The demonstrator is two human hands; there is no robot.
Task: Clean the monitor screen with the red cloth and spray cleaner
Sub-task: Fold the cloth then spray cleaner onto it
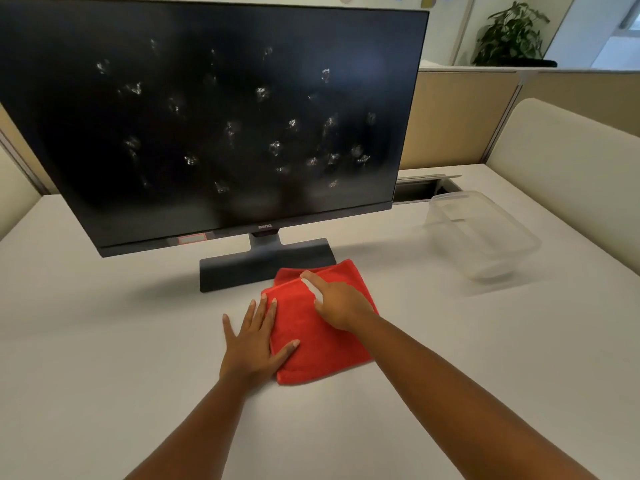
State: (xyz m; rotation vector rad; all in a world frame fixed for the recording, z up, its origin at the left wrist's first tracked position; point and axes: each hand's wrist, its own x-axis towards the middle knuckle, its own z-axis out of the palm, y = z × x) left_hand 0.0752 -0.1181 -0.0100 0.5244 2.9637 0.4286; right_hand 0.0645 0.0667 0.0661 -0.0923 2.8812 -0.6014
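Note:
A dark monitor (214, 109) stands on the white desk, its screen dotted with several whitish smudges. The folded red cloth (311, 344) lies flat in front of the monitor's base (256, 265), and its far corner touches the base. My left hand (254, 344) rests flat with spread fingers, partly on the cloth's left edge and partly on the desk. My right hand (341, 306) hovers over the cloth's far half, curled around a small white spray bottle (313, 289), with the index finger on its top. Most of the bottle is hidden in the hand.
A clear plastic container (481, 233) sits on the desk to the right. Behind it is an open cable slot (426, 188) in the desk. Beige partitions (464, 116) enclose the desk at the back and sides. A potted plant (512, 36) stands beyond.

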